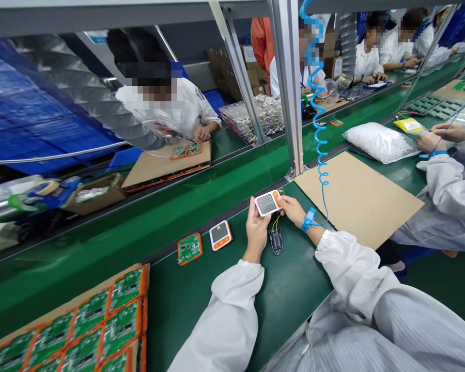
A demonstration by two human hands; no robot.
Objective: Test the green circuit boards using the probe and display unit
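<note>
Between my two hands is a small white and orange digital meter (267,203), its grey screen lit with digits and facing up. My left hand (256,227) grips its left end, thumb along the lower edge. The other end is pinched by my right hand (292,209), whose thumb lies on the orange part. Thin yellow wires run down from the meter to a black battery holder (276,241) on the green bench. Left of my hands lie a second meter (220,235) with a blank screen and a green circuit board (189,248) in an orange frame.
Several framed circuit boards (87,315) fill a cardboard sheet at lower left. A bare cardboard sheet (360,199) and a bag of white parts (380,140) lie to the right. A blue coiled cord (321,129) reaches my right wristband. A metal post (287,88) rises ahead; co-workers sit around.
</note>
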